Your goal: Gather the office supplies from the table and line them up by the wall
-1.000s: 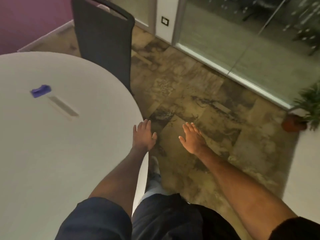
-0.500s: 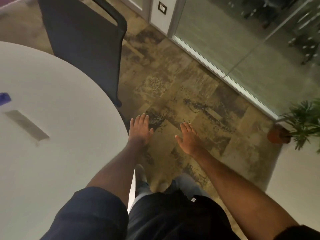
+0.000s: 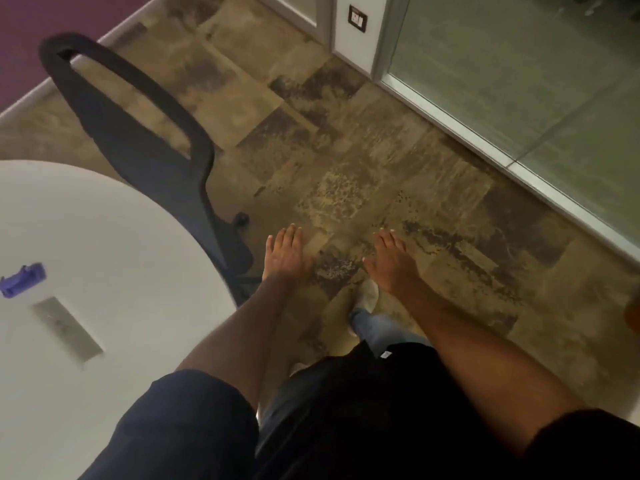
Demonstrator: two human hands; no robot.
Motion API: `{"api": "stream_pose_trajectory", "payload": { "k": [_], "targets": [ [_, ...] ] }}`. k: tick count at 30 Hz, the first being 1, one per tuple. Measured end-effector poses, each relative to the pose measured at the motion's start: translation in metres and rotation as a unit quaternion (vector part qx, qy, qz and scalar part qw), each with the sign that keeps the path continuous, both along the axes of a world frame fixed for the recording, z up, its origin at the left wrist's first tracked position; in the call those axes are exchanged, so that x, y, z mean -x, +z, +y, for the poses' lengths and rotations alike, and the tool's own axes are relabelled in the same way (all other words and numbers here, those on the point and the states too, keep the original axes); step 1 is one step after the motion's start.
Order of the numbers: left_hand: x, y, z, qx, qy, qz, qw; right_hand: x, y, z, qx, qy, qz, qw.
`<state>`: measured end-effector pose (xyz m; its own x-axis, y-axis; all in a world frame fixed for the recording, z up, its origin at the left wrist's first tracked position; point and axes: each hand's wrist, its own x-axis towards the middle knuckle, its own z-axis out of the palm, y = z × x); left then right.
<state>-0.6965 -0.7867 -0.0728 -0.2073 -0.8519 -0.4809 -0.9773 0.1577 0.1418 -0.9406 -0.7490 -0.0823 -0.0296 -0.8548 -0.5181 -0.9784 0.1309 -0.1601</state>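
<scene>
No readable writing; wall plate markings too blurred to make out. Landmark: round white table. Small purple supply lies on it, near the far-left side, just beyond a grey inset panel. Dark chair stands against the table's far edge. Left hand and right hand hover off the table's right edge over the floor, fingers straight, holding nothing. Glass partition well right.

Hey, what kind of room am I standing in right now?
Most likely an office meeting room: a round white table with a dark swivel chair pulled up to it, and a glass partition wall along the tiled floor.
</scene>
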Motion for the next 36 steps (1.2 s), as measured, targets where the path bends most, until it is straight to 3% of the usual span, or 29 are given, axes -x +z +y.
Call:
{"api": "stream_pose_trajectory", "payload": {
  "k": [11,23,36],
  "targets": [
    [0.041,0.013,-0.154,0.018,0.097,-0.012,0.995,0.041,0.006,-0.208,-0.003,0.106,0.002,0.994],
    [0.025,-0.001,-0.38,-0.012,0.243,0.019,0.97,-0.015,0.007,-0.465,-0.002,0.171,0.003,0.985],
    [-0.115,0.008,-0.551,0.049,0.379,0.005,0.924,-0.158,0.017,-0.71,0.034,0.309,0.007,0.951]
  ]
}}
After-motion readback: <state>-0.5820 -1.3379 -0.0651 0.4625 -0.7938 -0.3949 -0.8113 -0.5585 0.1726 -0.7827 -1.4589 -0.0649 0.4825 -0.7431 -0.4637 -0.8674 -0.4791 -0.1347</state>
